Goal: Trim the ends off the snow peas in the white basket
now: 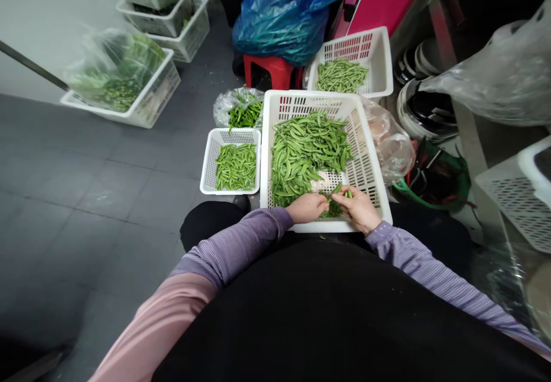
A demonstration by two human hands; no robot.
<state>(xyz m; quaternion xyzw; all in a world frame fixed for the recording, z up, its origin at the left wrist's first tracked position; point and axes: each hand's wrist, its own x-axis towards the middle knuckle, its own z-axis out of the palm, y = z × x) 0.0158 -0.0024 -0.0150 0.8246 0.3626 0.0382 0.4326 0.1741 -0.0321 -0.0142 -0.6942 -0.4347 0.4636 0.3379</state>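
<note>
A large white slotted basket (372,141) rests at my lap, heaped with flat green pea pods (310,146). Over its near side, my left hand (307,207) is closed in a pinch at the end of a pea pod (338,188). My right hand (359,209) grips the same pod between thumb and fingers, and another bit of green shows by its fingers. Below the two hands lie thin green trimmings (332,209). To the left stands a smaller white basket (208,166) with more green pods (236,166) in it.
Behind is a white basket (383,60) of thin green beans (342,76). A clear bag of green peppers (245,115) lies beside a red stool (271,72) bearing a blue bag (279,23). Stacked vegetable baskets (189,37) stand far left; a green container (447,178) sits right.
</note>
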